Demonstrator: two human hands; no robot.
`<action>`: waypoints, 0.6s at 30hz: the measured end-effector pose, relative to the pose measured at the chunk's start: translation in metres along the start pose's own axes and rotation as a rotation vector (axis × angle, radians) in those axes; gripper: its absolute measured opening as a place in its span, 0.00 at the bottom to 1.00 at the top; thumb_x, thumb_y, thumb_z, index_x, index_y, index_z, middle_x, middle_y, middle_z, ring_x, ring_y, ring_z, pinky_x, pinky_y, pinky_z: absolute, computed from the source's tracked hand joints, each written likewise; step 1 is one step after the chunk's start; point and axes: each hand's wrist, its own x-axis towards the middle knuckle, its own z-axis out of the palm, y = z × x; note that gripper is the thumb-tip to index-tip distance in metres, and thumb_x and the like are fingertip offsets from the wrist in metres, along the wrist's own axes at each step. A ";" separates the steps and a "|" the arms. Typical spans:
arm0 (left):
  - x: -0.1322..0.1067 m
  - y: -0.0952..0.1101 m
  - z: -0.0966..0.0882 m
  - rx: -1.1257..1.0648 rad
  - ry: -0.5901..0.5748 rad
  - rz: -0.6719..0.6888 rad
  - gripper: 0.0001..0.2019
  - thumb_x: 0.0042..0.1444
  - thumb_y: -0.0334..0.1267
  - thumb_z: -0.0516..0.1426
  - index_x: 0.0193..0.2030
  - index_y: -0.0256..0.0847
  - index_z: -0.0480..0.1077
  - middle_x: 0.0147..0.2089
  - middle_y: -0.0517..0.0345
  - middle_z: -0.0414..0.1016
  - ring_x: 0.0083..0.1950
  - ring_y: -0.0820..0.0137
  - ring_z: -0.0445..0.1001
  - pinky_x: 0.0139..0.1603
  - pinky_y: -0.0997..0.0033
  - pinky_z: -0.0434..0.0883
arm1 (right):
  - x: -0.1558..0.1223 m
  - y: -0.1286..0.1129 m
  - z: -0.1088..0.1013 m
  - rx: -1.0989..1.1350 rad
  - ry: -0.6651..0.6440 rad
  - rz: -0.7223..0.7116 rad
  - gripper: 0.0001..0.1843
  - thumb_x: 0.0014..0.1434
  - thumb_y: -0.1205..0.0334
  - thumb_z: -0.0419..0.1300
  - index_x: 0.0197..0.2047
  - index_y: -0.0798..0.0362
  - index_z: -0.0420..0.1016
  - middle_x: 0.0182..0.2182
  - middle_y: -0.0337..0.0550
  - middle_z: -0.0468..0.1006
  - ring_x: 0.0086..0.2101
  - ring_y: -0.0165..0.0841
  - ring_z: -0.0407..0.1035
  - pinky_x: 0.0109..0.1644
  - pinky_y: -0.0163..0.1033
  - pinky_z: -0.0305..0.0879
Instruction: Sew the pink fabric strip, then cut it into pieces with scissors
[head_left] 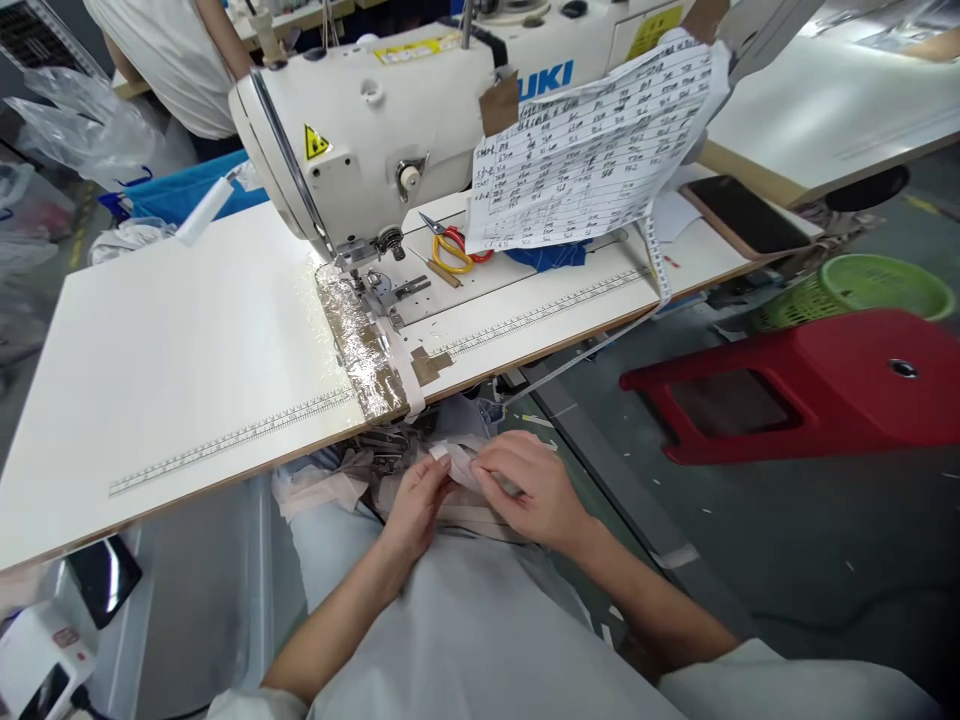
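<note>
Over my lap, below the table edge, both hands pinch a pale pink fabric strip [459,466]. My left hand [420,495] is closed on its left end, thumb on top. My right hand [529,488] grips the strip farther right between thumb and forefinger; its other fingers are curled. More pale pink fabric [334,485] lies bunched across my lap. Another light strip [405,372] hangs from under the presser foot of the sewing machine [360,130] over the table's front edge.
On the white table [180,330] lie yellow-handled scissors [450,252], a phone [746,215] and a tape measure [656,262]. A handwritten sheet [592,150] hangs on the machine. A red stool [810,390] and green basket [885,285] stand right. Another person [169,60] is behind.
</note>
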 end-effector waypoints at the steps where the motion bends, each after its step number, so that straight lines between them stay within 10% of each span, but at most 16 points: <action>1: -0.003 0.007 0.005 -0.006 -0.001 -0.012 0.20 0.49 0.55 0.61 0.32 0.37 0.69 0.27 0.59 0.70 0.28 0.74 0.67 0.32 0.75 0.66 | 0.005 -0.004 -0.003 0.033 0.009 -0.011 0.09 0.65 0.64 0.52 0.35 0.52 0.72 0.30 0.42 0.76 0.33 0.34 0.69 0.40 0.41 0.63; 7: -0.043 0.066 -0.006 0.475 -0.419 -0.127 0.22 0.53 0.54 0.59 0.22 0.39 0.59 0.19 0.66 0.56 0.20 0.78 0.52 0.21 0.76 0.50 | 0.033 -0.001 -0.004 0.469 -0.512 -0.073 0.20 0.70 0.55 0.45 0.31 0.52 0.71 0.26 0.38 0.74 0.30 0.30 0.69 0.53 0.44 0.64; 12: -0.091 0.116 -0.074 0.718 -0.223 0.139 0.18 0.54 0.47 0.59 0.21 0.38 0.63 0.24 0.62 0.61 0.27 0.75 0.60 0.29 0.75 0.59 | 0.060 0.012 -0.044 0.408 -0.680 -0.103 0.17 0.66 0.52 0.54 0.28 0.51 0.72 0.21 0.36 0.72 0.22 0.26 0.65 0.26 0.31 0.61; 18: -0.145 0.193 -0.153 1.006 0.204 -0.052 0.18 0.51 0.52 0.59 0.24 0.39 0.69 0.22 0.61 0.65 0.23 0.74 0.62 0.21 0.78 0.58 | 0.108 0.045 -0.116 0.032 -0.596 -0.014 0.23 0.59 0.37 0.57 0.31 0.47 0.80 0.26 0.40 0.79 0.25 0.25 0.72 0.26 0.32 0.63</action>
